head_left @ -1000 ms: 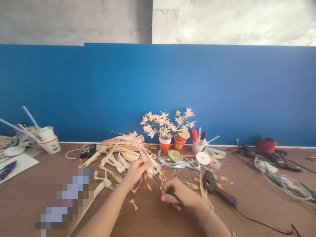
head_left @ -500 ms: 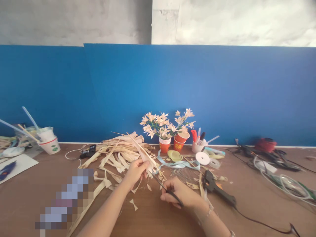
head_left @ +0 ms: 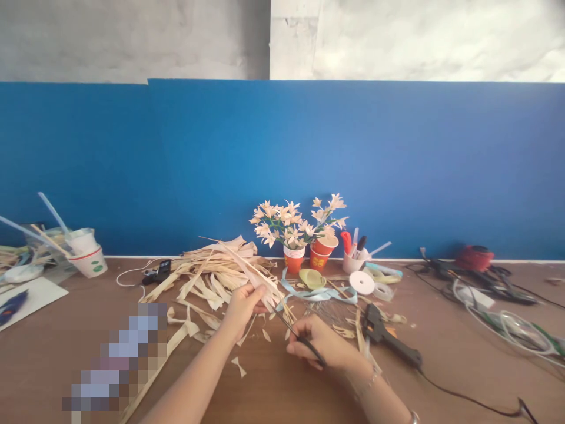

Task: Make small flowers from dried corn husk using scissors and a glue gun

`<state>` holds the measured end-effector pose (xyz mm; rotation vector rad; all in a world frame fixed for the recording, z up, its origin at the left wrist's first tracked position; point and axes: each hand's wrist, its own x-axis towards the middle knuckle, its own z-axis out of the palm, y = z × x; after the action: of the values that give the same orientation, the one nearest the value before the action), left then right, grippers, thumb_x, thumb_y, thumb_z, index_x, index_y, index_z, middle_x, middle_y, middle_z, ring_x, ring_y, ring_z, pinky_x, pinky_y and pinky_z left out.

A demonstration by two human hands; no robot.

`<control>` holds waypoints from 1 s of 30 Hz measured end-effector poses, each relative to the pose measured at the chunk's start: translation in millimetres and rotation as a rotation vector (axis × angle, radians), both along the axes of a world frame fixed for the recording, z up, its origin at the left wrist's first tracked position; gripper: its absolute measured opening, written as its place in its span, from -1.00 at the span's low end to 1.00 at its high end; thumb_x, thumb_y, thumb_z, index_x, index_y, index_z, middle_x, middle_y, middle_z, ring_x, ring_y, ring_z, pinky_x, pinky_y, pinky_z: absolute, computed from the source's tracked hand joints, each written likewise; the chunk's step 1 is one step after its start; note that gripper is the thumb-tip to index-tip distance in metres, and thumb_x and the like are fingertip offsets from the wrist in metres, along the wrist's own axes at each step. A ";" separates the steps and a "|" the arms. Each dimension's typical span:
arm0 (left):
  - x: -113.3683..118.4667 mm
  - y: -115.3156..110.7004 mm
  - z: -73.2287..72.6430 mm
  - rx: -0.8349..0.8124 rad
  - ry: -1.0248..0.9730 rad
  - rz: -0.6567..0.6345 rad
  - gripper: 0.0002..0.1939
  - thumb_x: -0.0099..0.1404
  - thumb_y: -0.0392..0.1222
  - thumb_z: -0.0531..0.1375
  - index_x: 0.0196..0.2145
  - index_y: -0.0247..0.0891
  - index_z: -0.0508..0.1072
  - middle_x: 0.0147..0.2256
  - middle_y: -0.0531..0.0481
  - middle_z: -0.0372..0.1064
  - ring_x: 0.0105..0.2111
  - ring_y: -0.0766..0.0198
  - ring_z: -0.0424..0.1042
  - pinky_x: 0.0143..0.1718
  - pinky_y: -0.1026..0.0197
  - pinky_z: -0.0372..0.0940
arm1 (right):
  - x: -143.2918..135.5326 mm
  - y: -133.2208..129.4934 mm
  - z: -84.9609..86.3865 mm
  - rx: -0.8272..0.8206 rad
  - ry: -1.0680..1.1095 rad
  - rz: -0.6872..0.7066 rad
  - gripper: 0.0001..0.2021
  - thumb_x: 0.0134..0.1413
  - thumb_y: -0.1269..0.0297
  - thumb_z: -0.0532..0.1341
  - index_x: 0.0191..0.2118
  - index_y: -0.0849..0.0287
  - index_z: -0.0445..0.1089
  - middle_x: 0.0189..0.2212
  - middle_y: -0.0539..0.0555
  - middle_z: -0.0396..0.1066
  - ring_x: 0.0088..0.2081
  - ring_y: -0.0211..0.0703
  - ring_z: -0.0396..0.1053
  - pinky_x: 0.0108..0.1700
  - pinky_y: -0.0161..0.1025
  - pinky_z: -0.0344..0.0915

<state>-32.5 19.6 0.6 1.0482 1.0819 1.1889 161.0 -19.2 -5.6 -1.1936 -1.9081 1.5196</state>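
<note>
Pinched between the fingers of my left hand [head_left: 245, 306] is a pale dried husk strip [head_left: 247, 268], its long end pointing up and left. My right hand [head_left: 313, 341] is closed on black-handled scissors [head_left: 289, 327], whose blades reach to the strip's lower end beside my left fingertips. A heap of dried husks [head_left: 212, 274] lies behind my left hand. Small cut scraps [head_left: 239, 366] are on the table in front of my hands.
Pale flowers [head_left: 282, 221] stand in red paper cups [head_left: 294, 260] at the back. Right of them are a pen cup [head_left: 353, 262] and a white spool [head_left: 362, 282]. A glue gun [head_left: 391, 335] lies right of my right hand, cables [head_left: 507, 330] farther right.
The husk strip has tilted further left in my left hand. The scissor blades now sit closer to its lower end, while both hands have barely moved.
</note>
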 end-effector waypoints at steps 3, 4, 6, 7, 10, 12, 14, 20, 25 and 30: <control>3.5 -0.9 -1.1 -0.026 -0.043 0.032 -0.70 0.01 -0.02 0.29 -0.41 -0.34 0.51 -0.51 -0.04 0.51 -0.53 0.27 0.45 -0.48 0.30 0.33 | 0.1 1.1 -2.9 -0.008 0.026 -0.011 -0.69 -0.13 0.07 0.28 -0.54 0.24 0.30 -0.77 -0.17 0.13 -0.77 -0.45 0.07 -0.75 -0.49 -0.06; 4.7 -1.3 -1.7 -0.030 -0.058 0.040 -0.70 0.00 -0.02 0.29 -0.41 -0.34 0.51 -0.51 -0.04 0.51 -0.53 0.27 0.46 -0.48 0.30 0.33 | 0.2 1.5 -4.2 -0.012 0.031 -0.015 -0.69 -0.14 0.07 0.29 -0.53 0.24 0.30 -0.77 -0.17 0.13 -0.77 -0.45 0.07 -0.75 -0.48 -0.06; 6.9 -2.2 -2.9 -0.031 -0.083 0.055 -0.69 -0.01 -0.01 0.30 -0.43 -0.34 0.50 -0.51 -0.03 0.51 -0.53 0.27 0.45 -0.49 0.30 0.34 | 0.4 2.1 -6.4 -0.019 0.038 -0.019 -0.68 -0.15 0.06 0.30 -0.51 0.24 0.30 -0.78 -0.18 0.13 -0.77 -0.45 0.08 -0.75 -0.48 -0.07; 7.9 -2.8 -3.4 -0.029 -0.091 0.062 -0.69 -0.01 -0.01 0.30 -0.44 -0.34 0.49 -0.51 -0.03 0.50 -0.53 0.28 0.45 -0.49 0.30 0.34 | 0.4 2.2 -7.3 -0.020 0.043 -0.020 -0.68 -0.15 0.06 0.30 -0.51 0.24 0.30 -0.78 -0.18 0.12 -0.77 -0.44 0.08 -0.75 -0.48 -0.07; 10.3 -4.4 -4.5 -0.021 -0.104 0.088 -0.70 -0.03 -0.01 0.31 -0.48 -0.33 0.47 -0.53 0.01 0.48 -0.53 0.31 0.43 -0.49 0.32 0.34 | 0.2 2.1 -8.2 -0.018 0.060 -0.013 -0.68 -0.13 0.05 0.29 -0.52 0.23 0.28 -0.78 -0.19 0.12 -0.77 -0.45 0.08 -0.74 -0.48 -0.08; 11.4 -5.3 -5.1 -0.018 -0.110 0.106 -0.70 -0.03 -0.01 0.32 -0.49 -0.33 0.46 -0.55 0.03 0.45 -0.53 0.32 0.42 -0.48 0.32 0.34 | -0.5 1.8 -7.8 -0.022 0.071 -0.017 -0.68 -0.12 0.06 0.29 -0.52 0.23 0.28 -0.77 -0.18 0.12 -0.77 -0.46 0.08 -0.75 -0.49 -0.09; 12.2 -5.8 -5.7 -0.016 -0.118 0.121 -0.69 -0.03 0.00 0.32 -0.49 -0.34 0.45 -0.56 0.03 0.44 -0.54 0.33 0.41 -0.47 0.32 0.35 | -1.4 1.7 -7.4 -0.028 0.078 -0.022 -0.68 -0.12 0.06 0.28 -0.52 0.24 0.28 -0.74 -0.17 0.16 -0.77 -0.46 0.08 -0.75 -0.48 -0.09; 15.9 -7.2 -7.9 -0.030 -0.136 0.171 -0.64 -0.05 0.02 0.33 -0.43 -0.36 0.47 -0.52 0.00 0.46 -0.50 0.30 0.43 -0.43 0.28 0.36 | -3.1 2.6 -10.3 -0.045 0.093 -0.042 -0.68 -0.14 0.06 0.29 -0.51 0.25 0.29 -0.68 -0.12 0.25 -0.77 -0.47 0.11 -0.77 -0.48 -0.09; 19.6 -8.2 -10.1 -0.039 -0.161 0.168 -0.64 -0.04 0.03 0.33 -0.42 -0.34 0.46 -0.49 -0.01 0.49 -0.46 0.27 0.46 -0.41 0.27 0.37 | -4.2 2.0 -13.4 -0.052 0.125 -0.062 -0.66 -0.15 0.03 0.29 -0.50 0.25 0.29 -0.68 -0.14 0.24 -0.78 -0.48 0.09 -0.78 -0.49 -0.10; 21.1 -8.1 -12.6 -0.037 -0.201 0.189 -0.64 -0.05 0.01 0.34 -0.40 -0.34 0.45 -0.47 -0.04 0.51 -0.44 0.23 0.50 -0.39 0.25 0.38 | -6.8 1.2 -12.7 -0.052 0.129 -0.076 -0.65 -0.15 0.02 0.28 -0.49 0.25 0.29 -0.67 -0.12 0.25 -0.78 -0.48 0.09 -0.78 -0.48 -0.11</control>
<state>-11.4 11.5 -12.0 0.7921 1.0574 1.3883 154.1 -18.1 -18.4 -1.1474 -1.7306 1.5746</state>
